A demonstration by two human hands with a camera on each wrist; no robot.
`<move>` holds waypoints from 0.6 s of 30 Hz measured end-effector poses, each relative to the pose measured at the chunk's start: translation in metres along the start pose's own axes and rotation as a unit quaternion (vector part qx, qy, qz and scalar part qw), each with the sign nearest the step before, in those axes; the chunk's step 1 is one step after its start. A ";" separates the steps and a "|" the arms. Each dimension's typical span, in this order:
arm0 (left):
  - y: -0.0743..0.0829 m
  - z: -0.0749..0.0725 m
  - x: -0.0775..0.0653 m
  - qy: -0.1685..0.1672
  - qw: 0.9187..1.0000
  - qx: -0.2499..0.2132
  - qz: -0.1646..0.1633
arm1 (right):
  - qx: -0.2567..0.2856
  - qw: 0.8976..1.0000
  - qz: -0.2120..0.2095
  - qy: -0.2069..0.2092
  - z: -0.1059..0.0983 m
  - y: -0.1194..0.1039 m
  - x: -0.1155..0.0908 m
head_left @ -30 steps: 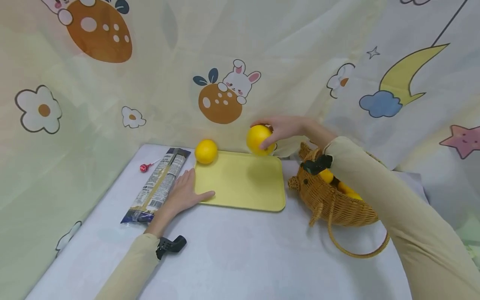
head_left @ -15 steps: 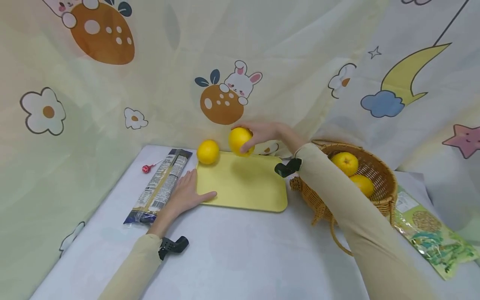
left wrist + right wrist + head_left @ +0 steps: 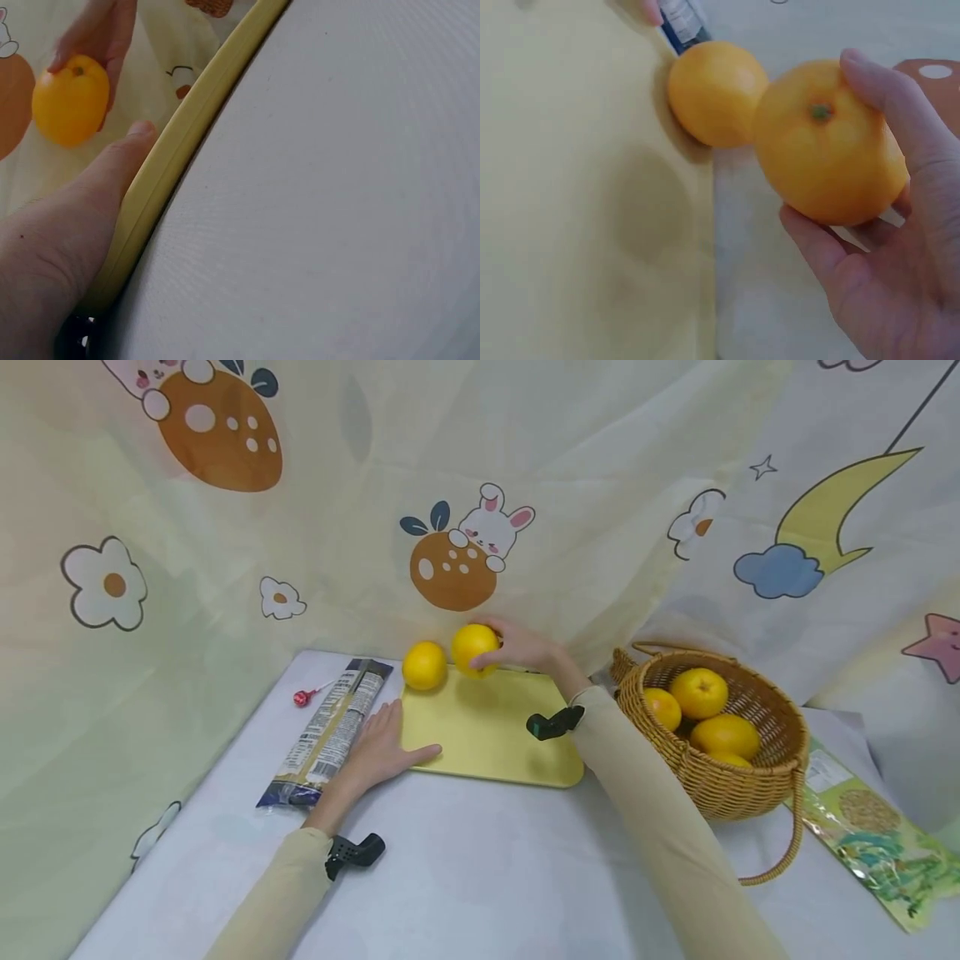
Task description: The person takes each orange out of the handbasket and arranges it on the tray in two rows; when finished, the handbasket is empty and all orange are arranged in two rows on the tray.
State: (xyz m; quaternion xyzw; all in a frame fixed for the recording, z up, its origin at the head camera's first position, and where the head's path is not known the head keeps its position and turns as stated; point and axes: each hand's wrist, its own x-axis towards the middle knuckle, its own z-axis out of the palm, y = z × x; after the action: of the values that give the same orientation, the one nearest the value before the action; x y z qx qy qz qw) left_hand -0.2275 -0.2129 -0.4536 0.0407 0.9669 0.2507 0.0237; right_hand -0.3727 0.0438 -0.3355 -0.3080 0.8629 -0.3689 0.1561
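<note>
My right hand (image 3: 521, 646) grips an orange (image 3: 473, 649) above the back edge of a yellow tray (image 3: 495, 735). In the right wrist view thumb and fingers curl round this orange (image 3: 829, 142), its green stem spot facing the camera. Another orange (image 3: 424, 666) rests at the tray's back left corner, just left of the held one. My left hand (image 3: 381, 750) lies at the tray's left side with fingers straight and thumb spread over the front left corner. In the left wrist view the thumb (image 3: 112, 169) lies along the tray's rim (image 3: 161, 169).
A wicker basket (image 3: 712, 789) with several oranges (image 3: 700, 693) stands right of the tray, its handle hanging down in front. Beyond it lies a green printed packet (image 3: 870, 827). Left of the tray are a long blue-ended packet (image 3: 330, 731) and a red lollipop (image 3: 303, 697). A printed cloth hangs behind.
My right hand has carried the orange leftward, close beside the one on the tray. The arm has moved off the basket, so its oranges now show. The left hand stays at the tray.
</note>
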 end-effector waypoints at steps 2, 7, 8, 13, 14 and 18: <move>0.001 0.000 0.000 -0.002 1.000 0.001 -0.002 | 0.018 1.000 0.003 0.019 0.006 0.006 0.002; 0.002 0.000 0.000 -0.003 1.000 0.001 -0.005 | 0.085 0.995 0.019 0.040 0.019 0.015 0.006; 0.002 0.000 0.000 -0.003 1.000 0.000 -0.005 | 0.094 0.994 0.024 0.044 0.021 0.016 0.007; 0.003 0.001 -0.001 -0.007 1.000 0.000 -0.009 | 0.116 0.990 0.051 0.060 0.029 0.021 0.008; 0.002 0.001 -0.001 -0.008 1.000 0.000 -0.010 | 0.117 0.990 0.055 0.062 0.030 0.022 0.009; 0.003 0.001 0.000 -0.010 1.000 0.000 -0.014 | 0.109 0.989 0.070 0.065 0.036 0.024 0.011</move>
State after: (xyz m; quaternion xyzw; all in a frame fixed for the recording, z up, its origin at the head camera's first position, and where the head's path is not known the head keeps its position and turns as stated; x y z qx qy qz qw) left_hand -0.2270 -0.2104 -0.4530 0.0298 0.9671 0.2498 0.0366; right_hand -0.3728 0.0302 -0.3779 -0.2036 0.8453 -0.4681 0.1580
